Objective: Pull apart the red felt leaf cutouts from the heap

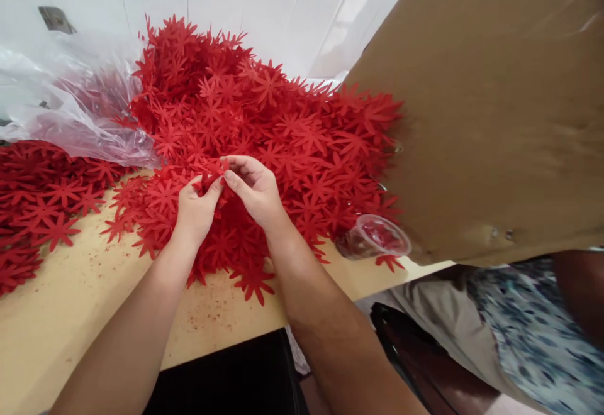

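Over a large heap of red flower-shaped cutouts, my two hands meet at one red flower cutout. My left hand is closed, its thumb pressing on the near side of the piece. From the right, my right hand pinches the same piece between thumb and forefinger. Its petals are partly hidden by my fingers and blend into the heap behind. More cutouts lie directly below and around both hands, some spreading onto the pale tabletop.
A clear plastic bag and a second red pile lie at left. To the right stand a clear plastic cup with red bits inside and a big brown board. Another person in patterned clothing sits at lower right.
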Motion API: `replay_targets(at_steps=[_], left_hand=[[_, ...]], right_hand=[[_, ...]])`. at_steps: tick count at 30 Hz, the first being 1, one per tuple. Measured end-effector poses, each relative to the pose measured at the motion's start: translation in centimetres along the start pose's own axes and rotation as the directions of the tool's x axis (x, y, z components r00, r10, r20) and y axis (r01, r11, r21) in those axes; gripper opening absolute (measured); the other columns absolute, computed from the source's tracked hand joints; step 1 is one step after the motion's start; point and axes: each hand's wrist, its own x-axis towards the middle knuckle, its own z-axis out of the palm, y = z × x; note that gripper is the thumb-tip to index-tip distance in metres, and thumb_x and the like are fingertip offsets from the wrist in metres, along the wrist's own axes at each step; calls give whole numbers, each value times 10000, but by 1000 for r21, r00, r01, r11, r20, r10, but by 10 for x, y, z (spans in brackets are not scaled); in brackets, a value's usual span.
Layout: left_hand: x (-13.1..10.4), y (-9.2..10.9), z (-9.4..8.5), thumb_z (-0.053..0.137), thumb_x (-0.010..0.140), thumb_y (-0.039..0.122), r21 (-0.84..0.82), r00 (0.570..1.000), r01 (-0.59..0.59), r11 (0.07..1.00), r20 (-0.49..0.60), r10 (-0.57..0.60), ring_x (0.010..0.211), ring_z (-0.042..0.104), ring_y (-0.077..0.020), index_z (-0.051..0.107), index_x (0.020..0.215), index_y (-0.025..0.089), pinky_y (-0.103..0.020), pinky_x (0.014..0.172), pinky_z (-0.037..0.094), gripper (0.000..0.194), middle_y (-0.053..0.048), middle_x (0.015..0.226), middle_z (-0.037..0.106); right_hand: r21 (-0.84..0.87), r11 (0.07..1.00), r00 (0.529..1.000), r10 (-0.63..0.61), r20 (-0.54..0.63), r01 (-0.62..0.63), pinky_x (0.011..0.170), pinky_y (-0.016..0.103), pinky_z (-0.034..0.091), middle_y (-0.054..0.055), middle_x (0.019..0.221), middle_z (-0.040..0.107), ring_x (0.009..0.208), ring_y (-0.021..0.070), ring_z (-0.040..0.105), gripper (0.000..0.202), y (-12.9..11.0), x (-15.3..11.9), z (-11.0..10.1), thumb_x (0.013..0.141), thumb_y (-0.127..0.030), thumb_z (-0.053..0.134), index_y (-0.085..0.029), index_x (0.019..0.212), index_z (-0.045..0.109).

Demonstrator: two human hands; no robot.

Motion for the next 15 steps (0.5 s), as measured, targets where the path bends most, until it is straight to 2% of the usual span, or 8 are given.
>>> replay_targets(at_steps=[4, 7, 12, 15], left_hand=[[1, 2, 0, 715, 607, 399, 25, 999, 29, 999, -15, -29, 441, 433, -32, 619, 646, 159, -175, 495, 397, 262, 68, 500, 531], [1, 3, 0, 725, 602, 353, 41, 999, -12, 999, -32, 13, 475, 471, -38, 631, 651, 155, -174, 529, 419, 224, 60, 515, 556], [0, 0, -1, 692, 639, 337, 41, 1000, 4, 999, -24, -3, 562, 551, -59, 665, 761, 163, -182, 545, 449, 214, 18, 681, 671], [0, 1, 0, 678, 657, 300, 57, 999, -33, 998, -3, 33, 628, 587, -65, 668, 760, 162, -191, 638, 480, 173, 9, 721, 694]], right_hand=[[64, 995, 994, 70, 87, -76, 711, 236, 512, -4, 817, 654, 726, 88, 591, 434, -3, -1, 0, 598, -516, 695, -208, 891, 611], [95, 989, 988, 103, 118, -115, 709, 237, 517, -12, 814, 654, 736, 94, 599, 450, -4, -2, 1, 552, -462, 746, -208, 894, 603], [127, 987, 995, 98, 9, -98, 788, 239, 499, -25, 768, 658, 749, 83, 598, 267, 0, 0, 1, 625, -413, 711, -207, 774, 626], [215, 967, 991, 135, 10, -134, 770, 225, 494, -36, 779, 659, 744, 75, 598, 264, 0, 1, -1, 642, -421, 697, -231, 815, 635]])
